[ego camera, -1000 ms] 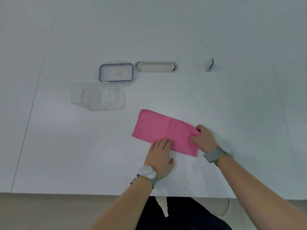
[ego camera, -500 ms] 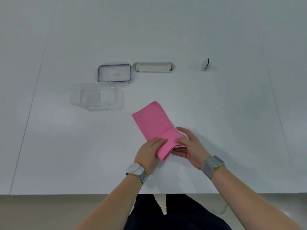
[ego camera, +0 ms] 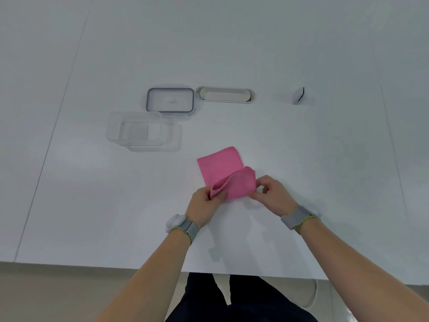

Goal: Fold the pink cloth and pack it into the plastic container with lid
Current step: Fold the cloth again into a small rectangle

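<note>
The pink cloth (ego camera: 220, 169) lies folded on the white table, its near end lifted and curled over toward the far end. My left hand (ego camera: 204, 205) pinches the near left corner of the raised flap. My right hand (ego camera: 272, 196) pinches the near right corner. The clear plastic container (ego camera: 139, 132) stands open to the far left of the cloth. Its lid (ego camera: 170, 99), clear with a dark blue seal, lies flat just behind it.
A long white oval tray (ego camera: 226, 95) is set into the table behind the cloth. A small white device with a dark edge (ego camera: 298, 96) stands at the far right. The table's near edge (ego camera: 92, 267) runs just below my forearms.
The cloth was turned from lying crosswise to pointing away from me. Both hands then took its near end and lifted it over toward the far end.
</note>
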{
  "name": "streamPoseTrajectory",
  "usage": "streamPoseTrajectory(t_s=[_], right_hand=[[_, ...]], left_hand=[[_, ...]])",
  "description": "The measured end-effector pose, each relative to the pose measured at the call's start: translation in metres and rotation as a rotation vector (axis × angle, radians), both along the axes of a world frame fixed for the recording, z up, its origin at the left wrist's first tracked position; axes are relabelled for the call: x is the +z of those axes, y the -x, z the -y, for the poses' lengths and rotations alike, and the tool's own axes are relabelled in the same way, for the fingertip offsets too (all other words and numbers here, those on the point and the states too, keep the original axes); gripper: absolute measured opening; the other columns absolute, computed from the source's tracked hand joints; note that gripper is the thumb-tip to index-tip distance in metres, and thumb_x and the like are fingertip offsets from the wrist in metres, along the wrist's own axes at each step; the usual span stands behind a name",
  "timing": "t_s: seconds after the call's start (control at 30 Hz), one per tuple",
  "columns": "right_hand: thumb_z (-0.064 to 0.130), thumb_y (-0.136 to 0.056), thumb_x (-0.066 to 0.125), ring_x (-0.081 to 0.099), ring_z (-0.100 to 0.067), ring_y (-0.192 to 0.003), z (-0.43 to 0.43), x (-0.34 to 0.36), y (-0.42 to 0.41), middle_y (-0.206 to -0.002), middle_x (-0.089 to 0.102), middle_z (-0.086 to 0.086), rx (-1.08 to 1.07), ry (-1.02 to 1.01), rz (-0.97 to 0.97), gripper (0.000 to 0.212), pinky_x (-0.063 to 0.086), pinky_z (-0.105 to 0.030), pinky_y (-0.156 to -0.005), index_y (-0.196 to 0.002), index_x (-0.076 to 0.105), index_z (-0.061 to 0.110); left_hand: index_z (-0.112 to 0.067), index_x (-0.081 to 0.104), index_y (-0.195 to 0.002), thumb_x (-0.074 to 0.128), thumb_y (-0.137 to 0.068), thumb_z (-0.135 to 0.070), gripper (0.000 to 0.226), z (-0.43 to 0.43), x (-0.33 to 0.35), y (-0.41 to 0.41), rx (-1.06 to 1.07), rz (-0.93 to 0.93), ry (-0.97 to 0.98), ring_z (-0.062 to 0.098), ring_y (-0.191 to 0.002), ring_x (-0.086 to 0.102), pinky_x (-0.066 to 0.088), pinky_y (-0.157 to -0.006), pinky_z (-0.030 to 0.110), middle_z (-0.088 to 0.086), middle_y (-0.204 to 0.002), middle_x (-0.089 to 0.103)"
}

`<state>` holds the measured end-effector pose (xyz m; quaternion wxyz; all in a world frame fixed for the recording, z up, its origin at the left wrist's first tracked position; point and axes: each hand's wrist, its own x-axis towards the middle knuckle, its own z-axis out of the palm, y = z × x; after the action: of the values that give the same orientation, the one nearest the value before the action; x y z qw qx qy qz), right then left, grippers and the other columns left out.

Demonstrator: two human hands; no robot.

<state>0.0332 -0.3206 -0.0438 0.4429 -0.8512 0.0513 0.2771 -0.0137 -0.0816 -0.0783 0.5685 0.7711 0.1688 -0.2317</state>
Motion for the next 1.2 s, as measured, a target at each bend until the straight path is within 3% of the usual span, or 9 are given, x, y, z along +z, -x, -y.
streamPoseTrajectory(t_s=[0.1,0.23,0.43,0.53,0.63,0.83,0.9,1.07,1.2], right_hand=[[0.019,-0.091,0.076,0.037,-0.008,-0.041,-0.002,-0.012,-0.007,-0.046,0.046,0.014,-0.02,-0.008,-0.008,0.018,0.031,-0.022,-0.048,-0.082,0.064,0.008],[0.023,-0.097,0.068,0.053,-0.021,-0.043,-0.01,-0.018,-0.015,-0.051,0.053,0.007,-0.069,-0.069,-0.021,0.016,0.037,-0.015,-0.04,-0.087,0.059,0.015],[0.044,-0.099,0.063,0.05,-0.02,-0.033,-0.019,-0.029,-0.027,-0.044,0.048,0.006,-0.076,-0.018,-0.011,0.019,0.039,-0.021,-0.042,-0.088,0.057,0.03],[0.044,-0.099,0.064,0.038,-0.019,-0.036,-0.022,-0.035,-0.032,-0.046,0.043,0.003,-0.084,-0.018,-0.009,0.022,0.033,-0.025,-0.044,-0.085,0.058,0.027],[0.045,-0.098,0.065,0.026,-0.014,-0.046,-0.025,-0.042,-0.033,-0.053,0.039,0.0,-0.07,0.01,0.018,0.026,0.025,-0.029,-0.052,-0.085,0.059,0.023],[0.037,-0.092,0.074,0.045,-0.001,-0.051,-0.024,-0.044,-0.031,-0.067,0.057,0.011,0.029,0.04,0.107,0.021,0.036,-0.021,-0.06,-0.079,0.062,0.027],[0.041,-0.095,0.068,0.038,-0.003,-0.051,-0.022,-0.043,-0.029,-0.075,0.058,0.015,0.04,0.018,0.137,0.022,0.036,-0.022,-0.059,-0.083,0.059,0.025],[0.051,-0.101,0.057,0.032,-0.013,-0.05,-0.02,-0.04,-0.022,-0.059,0.041,0.007,0.011,-0.054,0.067,0.03,0.035,-0.03,-0.052,-0.09,0.053,0.023],[0.037,-0.095,0.073,0.038,-0.007,-0.046,-0.021,-0.041,-0.018,-0.052,0.047,0.013,-0.007,-0.104,-0.044,0.024,0.039,-0.025,-0.049,-0.082,0.058,0.023]], left_hand=[[-0.009,0.075,-0.096,0.067,-0.104,-0.043,0.036,-0.006,0.001,-0.011,0.12,0.017,0.067,0.015,-0.075,0.057,0.047,-0.074,0.035,-0.001,-0.083,0.069],[0.0,0.065,-0.092,0.061,-0.107,-0.045,0.047,-0.009,-0.002,-0.023,0.197,0.028,0.03,0.019,-0.073,0.049,0.039,-0.07,0.036,0.002,-0.078,0.058],[-0.023,0.048,-0.073,0.053,-0.108,-0.05,0.044,-0.003,-0.013,-0.036,0.259,-0.001,-0.144,0.013,-0.06,0.036,0.029,-0.059,0.029,-0.011,-0.065,0.043],[-0.02,0.059,-0.088,0.051,-0.108,-0.053,0.04,-0.002,-0.019,-0.039,0.263,-0.032,-0.211,0.007,-0.062,0.044,0.034,-0.057,0.024,-0.014,-0.069,0.049],[-0.021,0.055,-0.09,0.045,-0.11,-0.053,0.039,-0.001,-0.018,-0.04,0.219,-0.028,-0.293,0.021,-0.07,0.054,0.045,-0.064,0.034,-0.004,-0.078,0.061],[-0.018,0.049,-0.089,0.039,-0.112,-0.05,0.041,-0.002,-0.012,-0.04,0.164,-0.01,-0.365,0.029,-0.07,0.053,0.045,-0.067,0.039,0.0,-0.072,0.058],[-0.015,0.048,-0.089,0.038,-0.113,-0.05,0.043,-0.003,-0.012,-0.039,0.174,0.004,-0.353,0.03,-0.068,0.05,0.043,-0.065,0.039,0.002,-0.071,0.056],[-0.014,0.049,-0.091,0.037,-0.112,-0.052,0.045,-0.006,-0.012,-0.036,0.206,0.028,-0.328,0.028,-0.065,0.05,0.043,-0.063,0.039,0.003,-0.069,0.056],[-0.013,0.047,-0.088,0.037,-0.112,-0.052,0.046,-0.005,-0.011,-0.037,0.211,0.004,-0.339,0.025,-0.064,0.048,0.041,-0.062,0.038,0.0,-0.069,0.054]])
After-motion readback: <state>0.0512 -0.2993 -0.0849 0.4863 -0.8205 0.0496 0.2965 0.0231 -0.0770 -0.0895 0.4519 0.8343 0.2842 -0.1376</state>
